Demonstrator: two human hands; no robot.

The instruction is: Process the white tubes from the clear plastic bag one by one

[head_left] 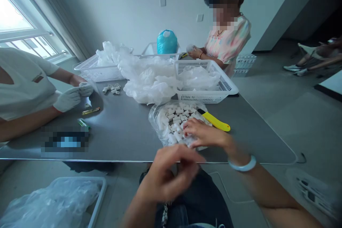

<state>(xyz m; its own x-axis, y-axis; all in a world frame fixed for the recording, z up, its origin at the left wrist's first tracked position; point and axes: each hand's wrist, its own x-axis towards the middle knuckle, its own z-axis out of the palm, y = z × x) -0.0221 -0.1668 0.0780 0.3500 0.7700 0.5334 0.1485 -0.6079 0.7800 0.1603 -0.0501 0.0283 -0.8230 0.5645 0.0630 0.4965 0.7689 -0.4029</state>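
On the near side of the grey table, a clear plastic bag (156, 119) lies spread under many small white tube-shaped pieces (176, 117). My right hand (204, 133) reaches over the right side of this pile, its fingers apart and bent down to the pieces. A pale bracelet (242, 164) is on that wrist. My left hand (171, 174) is in front of the table edge, nearer to me than the pile. Its fingers are curled and smeared by motion; whether they hold anything does not show. Just beyond my right hand lies a yellow utility knife (217, 121).
White baskets (205, 98) with plastic bags (149, 74) stand behind the pile. At left, a person's gloved hands (68, 99) work near more white pieces (112, 89) and a yellow-handled cutter (91, 111). Another person (227, 42) stands behind. A bag-filled bin (100, 192) sits on the floor.
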